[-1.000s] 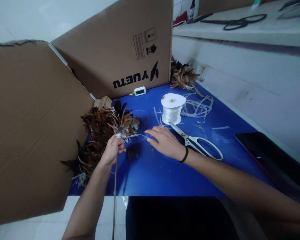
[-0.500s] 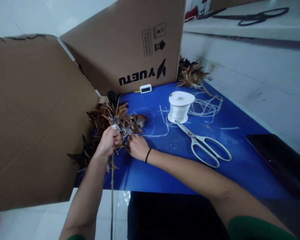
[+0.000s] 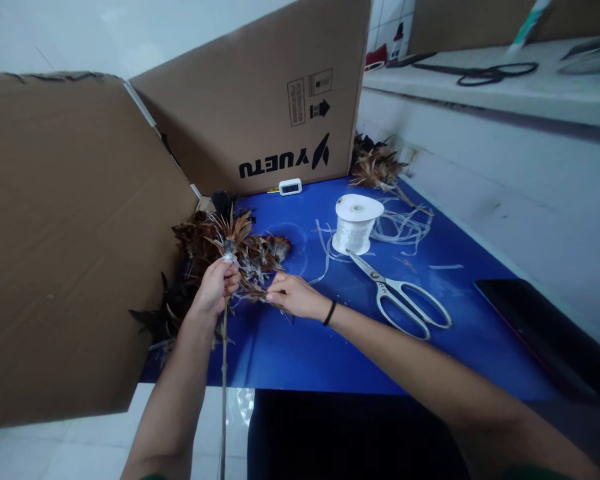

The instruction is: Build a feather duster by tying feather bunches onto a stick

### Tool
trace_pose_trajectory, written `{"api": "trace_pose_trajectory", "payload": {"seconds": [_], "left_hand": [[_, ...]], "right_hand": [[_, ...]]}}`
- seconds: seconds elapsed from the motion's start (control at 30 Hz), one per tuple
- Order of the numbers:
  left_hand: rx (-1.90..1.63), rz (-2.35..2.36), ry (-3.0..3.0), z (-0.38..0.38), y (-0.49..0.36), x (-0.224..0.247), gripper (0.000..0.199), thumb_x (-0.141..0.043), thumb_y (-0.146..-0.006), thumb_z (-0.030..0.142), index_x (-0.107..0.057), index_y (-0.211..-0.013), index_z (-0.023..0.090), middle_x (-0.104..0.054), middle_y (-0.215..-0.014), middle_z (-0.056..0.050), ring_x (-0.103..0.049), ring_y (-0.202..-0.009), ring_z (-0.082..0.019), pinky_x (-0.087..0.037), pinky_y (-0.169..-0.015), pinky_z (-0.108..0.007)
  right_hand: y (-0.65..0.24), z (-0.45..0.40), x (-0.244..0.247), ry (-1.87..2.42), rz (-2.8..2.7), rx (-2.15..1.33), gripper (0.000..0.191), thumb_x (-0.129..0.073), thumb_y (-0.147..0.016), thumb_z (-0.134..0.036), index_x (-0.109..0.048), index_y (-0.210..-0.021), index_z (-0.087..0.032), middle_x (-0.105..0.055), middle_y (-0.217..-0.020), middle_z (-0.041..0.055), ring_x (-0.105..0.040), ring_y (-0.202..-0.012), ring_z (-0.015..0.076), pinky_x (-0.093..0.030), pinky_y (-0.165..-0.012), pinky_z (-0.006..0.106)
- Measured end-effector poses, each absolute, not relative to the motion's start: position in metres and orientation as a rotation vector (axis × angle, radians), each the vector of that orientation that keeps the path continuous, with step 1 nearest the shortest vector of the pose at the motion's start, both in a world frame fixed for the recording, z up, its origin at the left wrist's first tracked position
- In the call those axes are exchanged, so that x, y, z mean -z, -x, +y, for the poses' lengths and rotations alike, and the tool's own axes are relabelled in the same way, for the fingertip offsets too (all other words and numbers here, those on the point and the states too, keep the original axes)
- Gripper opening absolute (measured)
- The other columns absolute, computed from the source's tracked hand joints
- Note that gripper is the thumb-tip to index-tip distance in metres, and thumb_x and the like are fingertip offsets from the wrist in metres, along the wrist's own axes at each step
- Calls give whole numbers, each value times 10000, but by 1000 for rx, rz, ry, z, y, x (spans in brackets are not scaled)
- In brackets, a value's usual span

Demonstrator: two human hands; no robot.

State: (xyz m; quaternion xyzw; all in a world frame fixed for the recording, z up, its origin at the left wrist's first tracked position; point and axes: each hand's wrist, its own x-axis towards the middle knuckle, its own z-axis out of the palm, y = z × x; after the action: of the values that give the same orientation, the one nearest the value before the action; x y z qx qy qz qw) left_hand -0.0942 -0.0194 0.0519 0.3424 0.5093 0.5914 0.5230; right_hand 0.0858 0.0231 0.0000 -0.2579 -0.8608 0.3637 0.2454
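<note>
My left hand [image 3: 217,285] is closed round a thin stick [image 3: 225,373] with brown and black feathers [image 3: 233,233] bound at its top by white ribbon, like a feather duster. The stick hangs down past the table edge. To its right, my right hand [image 3: 297,295] pinches a few brown feathers [image 3: 260,291] between thumb and fingers. Behind both hands lies a pile of loose feathers [image 3: 273,252] on the blue table. A white spool of ribbon [image 3: 356,227] stands beyond my right hand, its ribbon running toward the feathers. Scissors [image 3: 397,290] with silver handles lie beside the spool.
Cardboard panels [image 3: 260,93] wall the table's left and back. A small white digital device [image 3: 291,187] rests by the back panel. More feathers on a stick [image 3: 377,163] lie at the back corner. At right is a dark flat object [image 3: 535,320]; black scissors [image 3: 495,72] are on the ledge.
My right hand has drawn back to the right from the feather pile, now with brown feathers in its fingers. My left hand stays on the stick. The view has shifted slightly.
</note>
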Motion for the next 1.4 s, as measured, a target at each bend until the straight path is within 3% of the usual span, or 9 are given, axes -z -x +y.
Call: {"api": "trace_pose_trajectory", "payload": {"seconds": [0.37,0.53,0.63,0.77,0.83,0.97,1.17,1.4], "left_hand": [[-1360,1119,-821,1,77,-48,267,-589,-696,203,-334,-618,175,-306,-527,80,-224,-362,-5,-95,-318,-124],[-1329,1081,-844,7,64,-51,279,-580,-714,232,-327,-610,176,-296,-525,80,-209,-364,-5,-92,-317,-127],[-1322,1057,-803,12,57,-48,281,-580,-705,220,-316,-616,181,-278,-522,87,-198,-360,-3,-86,-320,-126],[-1294,1035,-716,18,52,-40,290,-582,-698,211,-303,-622,188,-262,-517,91,-197,-356,-6,-85,-319,-128],[-1262,1024,-683,20,51,-35,275,-582,-702,209,-317,-634,188,-253,-514,94,-187,-351,-7,-78,-316,-130],[-1250,995,-674,19,50,-30,288,-593,-709,214,-315,-638,187,-254,-517,94,-187,-351,-5,-80,-316,-125],[-1239,1004,-744,14,44,-26,276,-619,-705,249,-354,-663,181,-260,-524,95,-194,-352,-5,-90,-316,-121],[-1219,1078,-790,7,37,-25,247,-621,-712,318,-430,-689,163,-286,-525,89,-214,-360,-6,-96,-330,-119]], "right_hand": [[-123,26,3,939,-1716,-1734,239,-726,-589,-290,-549,-658,-145,-453,-510,-75,-391,-447,50,-315,-451,196],[-145,28,-17,933,-1830,-1789,250,-645,-711,-383,-572,-718,-144,-521,-520,-45,-438,-410,56,-273,-377,178],[-163,31,-28,695,-2167,-1909,312,-586,-770,-436,-622,-745,-127,-618,-634,9,-509,-476,67,-324,-427,186],[-184,30,-40,238,-2494,-1734,331,-602,-782,-425,-684,-746,-106,-612,-715,25,-539,-685,103,-401,-642,219],[-192,28,-45,108,-2521,-1632,304,-626,-778,-392,-681,-694,-105,-578,-728,25,-519,-715,101,-400,-680,223],[-200,26,-53,190,-2210,-1713,268,-675,-745,-363,-657,-645,-115,-543,-706,11,-494,-640,76,-414,-619,217],[-169,34,-54,558,-1611,-1702,275,-697,-715,-352,-657,-856,-120,-602,-630,0,-519,-537,72,-418,-484,200],[-113,43,-45,753,-1374,-1673,258,-735,-642,-326,-595,-729,-128,-633,-613,28,-599,-560,127,-418,-408,202]]}}
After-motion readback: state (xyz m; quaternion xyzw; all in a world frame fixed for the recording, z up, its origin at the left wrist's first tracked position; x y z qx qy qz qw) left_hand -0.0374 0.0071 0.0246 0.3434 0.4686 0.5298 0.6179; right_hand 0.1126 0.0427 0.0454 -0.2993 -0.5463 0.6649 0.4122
